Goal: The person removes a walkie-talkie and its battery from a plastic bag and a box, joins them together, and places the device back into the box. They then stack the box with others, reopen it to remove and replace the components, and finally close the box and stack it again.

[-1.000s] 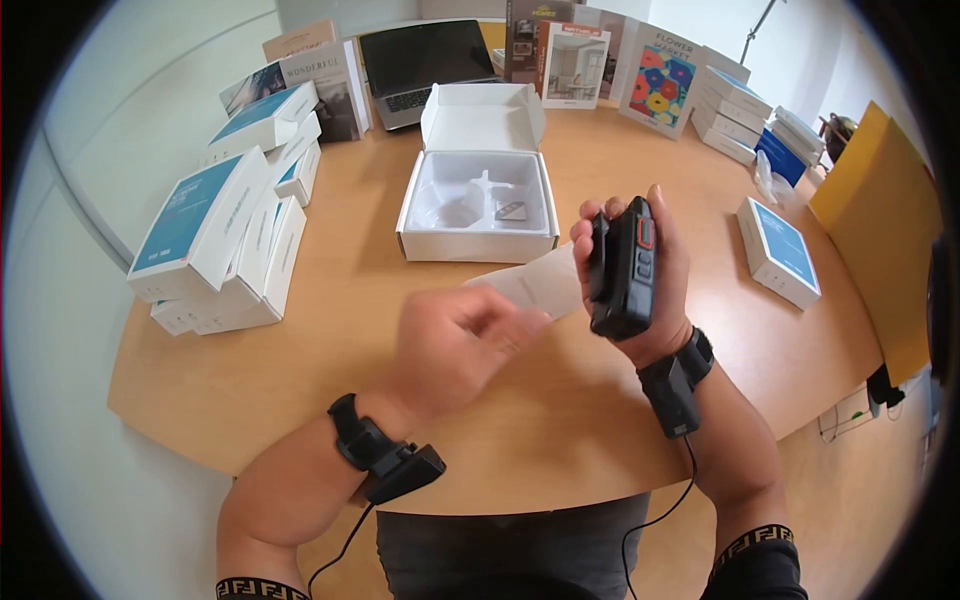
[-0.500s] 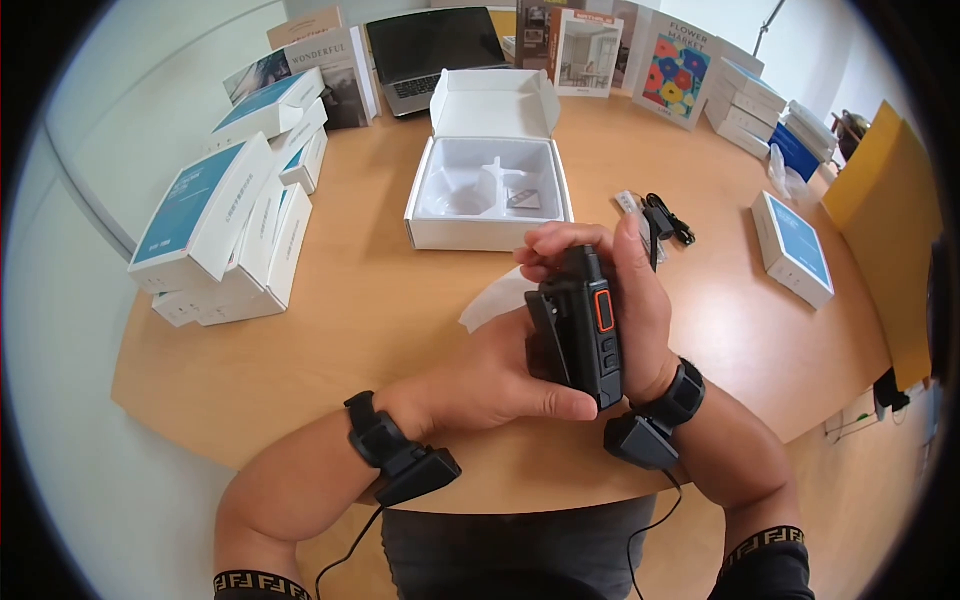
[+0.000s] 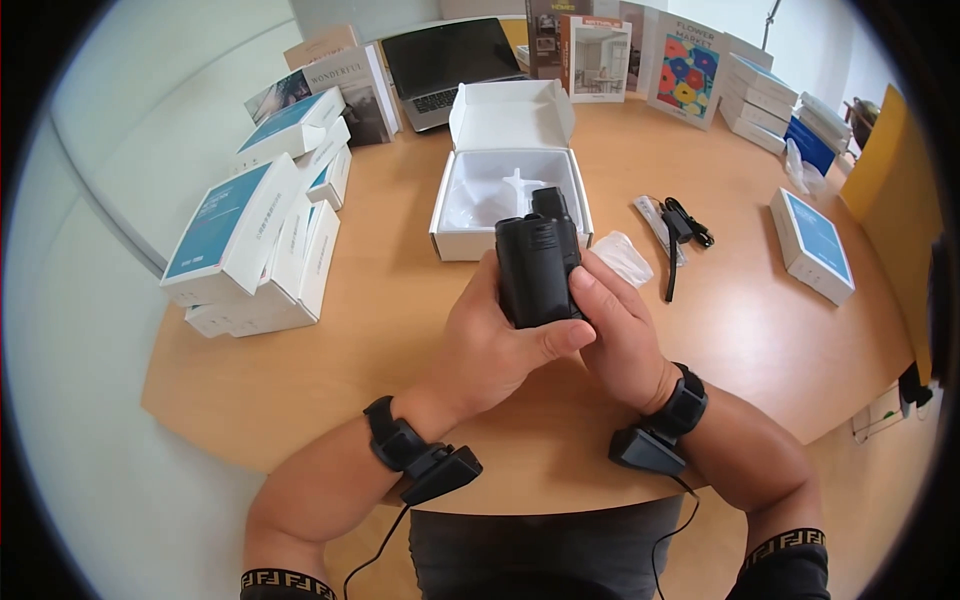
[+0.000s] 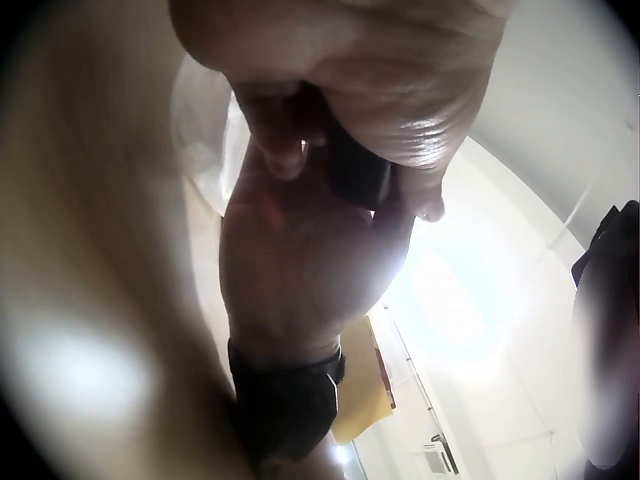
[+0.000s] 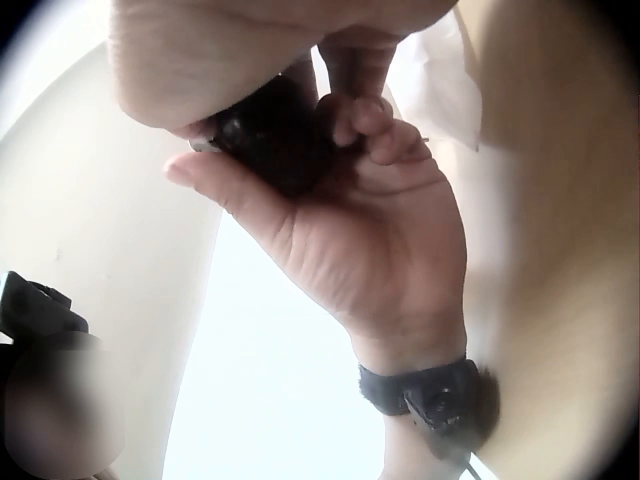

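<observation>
In the head view a black walkie-talkie (image 3: 540, 262) is held upright between both hands above the table. My left hand (image 3: 485, 345) grips its left side and base, the thumb lying across the bottom front. My right hand (image 3: 628, 335) holds the right side, its thumb against the lower edge. The left wrist view shows the walkie-talkie's dark end (image 4: 358, 172) between the hands; most of it is hidden by the palm. In the right wrist view its dark body (image 5: 275, 135) lies within the left hand's curled fingers.
Behind the hands stands an open white box (image 3: 470, 238) with a moulded tray. To its right lie a crumpled white bag (image 3: 624, 258), a black charger with cable (image 3: 688, 222) and a short black rod (image 3: 671, 272). White-and-blue boxes (image 3: 225, 225) are stacked left; another box (image 3: 812, 245) lies right.
My left hand came in from the left and took hold of the walkie-talkie. The device has turned from its orange-ringed button side to a plain black face and shifted left.
</observation>
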A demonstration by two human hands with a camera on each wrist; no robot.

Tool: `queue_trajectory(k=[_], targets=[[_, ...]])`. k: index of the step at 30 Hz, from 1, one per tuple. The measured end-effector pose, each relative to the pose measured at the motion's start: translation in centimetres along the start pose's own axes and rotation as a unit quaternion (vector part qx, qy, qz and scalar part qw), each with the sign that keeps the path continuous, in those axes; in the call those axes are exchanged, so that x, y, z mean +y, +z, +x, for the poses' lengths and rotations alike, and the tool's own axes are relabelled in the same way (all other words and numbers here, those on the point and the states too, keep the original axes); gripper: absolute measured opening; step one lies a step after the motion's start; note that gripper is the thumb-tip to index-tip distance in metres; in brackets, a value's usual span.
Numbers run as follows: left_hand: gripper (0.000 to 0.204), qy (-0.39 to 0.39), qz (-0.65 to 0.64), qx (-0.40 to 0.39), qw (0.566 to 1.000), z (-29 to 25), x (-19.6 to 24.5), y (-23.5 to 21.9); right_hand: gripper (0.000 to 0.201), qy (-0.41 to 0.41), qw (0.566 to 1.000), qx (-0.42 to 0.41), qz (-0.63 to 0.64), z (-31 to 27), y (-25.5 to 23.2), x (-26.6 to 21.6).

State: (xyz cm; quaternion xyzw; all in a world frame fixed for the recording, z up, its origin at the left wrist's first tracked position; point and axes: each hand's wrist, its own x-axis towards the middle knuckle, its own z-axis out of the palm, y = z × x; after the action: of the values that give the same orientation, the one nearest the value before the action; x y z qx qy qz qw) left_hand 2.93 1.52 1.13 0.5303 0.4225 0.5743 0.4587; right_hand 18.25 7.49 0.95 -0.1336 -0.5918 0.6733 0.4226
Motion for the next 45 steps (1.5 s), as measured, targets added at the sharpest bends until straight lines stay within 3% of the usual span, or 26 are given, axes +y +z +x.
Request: queue_trajectory(k=[2, 4, 8, 12, 17, 20, 24, 27, 31, 33, 37, 39, 41, 43, 45], targets=[[0.062, 0.029, 0.027, 0.009, 0.999, -0.2, -0.1, -0.2, 0.04, 0.049, 0.997, -0.026, 0.045, 0.0, -0.3, 0.0], [0.052, -0.004, -0.107, -0.025, 0.994, -0.4, 0.1, -0.2, 0.04, 0.061, 0.996, -0.033, 0.055, 0.1, -0.6, 0.5], [0.061, -0.018, -0.081, -0.012, 0.996, -0.4, 0.3, 0.2, 0.043, 0.077, 0.994, -0.069, 0.035, 0.0, -1.2, 0.8], [0.047, -0.029, -0.096, 0.018, 0.995, -0.5, 0.7, 0.6, 0.044, 0.133, 0.991, -0.034, -0.013, -0.5, 0.1, -0.5], [0.055, -0.035, -0.067, 0.062, 0.995, -0.2, 0.4, 0.5, 0.055, 0.088, 0.996, -0.033, 0.012, -0.6, 0.5, 0.0], [0.065, -0.1, -0.201, 0.063, 0.972, 0.0, 0.4, 0.0, 0.057, 0.05, 0.997, -0.06, -0.003, -0.4, 0.0, 1.0], [0.061, -0.086, -0.288, 0.081, 0.95, 0.3, 0.7, -0.4, 0.059, 0.042, 0.994, -0.087, 0.054, -0.4, 0.0, 1.0], [0.059, -0.077, -0.303, 0.093, 0.945, 0.4, 0.2, -0.7, 0.064, 0.025, 0.994, -0.103, 0.005, -0.5, 0.3, 1.2], [0.056, -0.066, -0.292, 0.086, 0.95, 0.3, 0.3, -0.4, 0.07, 0.031, 0.995, -0.1, -0.009, -0.7, 0.1, 1.5], [0.054, -0.047, -0.266, 0.15, 0.951, 0.4, 0.4, 0.3, 0.071, 0.041, 0.993, -0.105, -0.023, -0.7, 0.0, 1.7], [0.05, -0.026, -0.212, 0.148, 0.966, 0.3, 0.1, 0.0, 0.07, 0.027, 0.994, -0.096, -0.047, -0.6, 0.3, 2.0], [0.048, 0.026, -0.111, 0.225, 0.968, 0.1, 0.2, 0.3, 0.069, 0.032, 0.993, -0.095, -0.066, -0.6, 0.0, 2.1], [0.048, 0.064, -0.07, 0.238, 0.967, -0.1, 0.4, 0.5, 0.066, -0.046, 0.985, -0.103, -0.128, -0.4, 0.0, 2.6], [0.048, 0.08, -0.066, 0.251, 0.962, -0.3, 0.3, 0.5, 0.066, -0.05, 0.981, -0.107, -0.153, -0.7, 0.4, 2.0], [0.047, 0.097, -0.082, 0.225, 0.966, -0.5, 0.1, 0.2, 0.067, -0.037, 0.99, -0.117, -0.069, -1.1, 1.2, 1.8]])
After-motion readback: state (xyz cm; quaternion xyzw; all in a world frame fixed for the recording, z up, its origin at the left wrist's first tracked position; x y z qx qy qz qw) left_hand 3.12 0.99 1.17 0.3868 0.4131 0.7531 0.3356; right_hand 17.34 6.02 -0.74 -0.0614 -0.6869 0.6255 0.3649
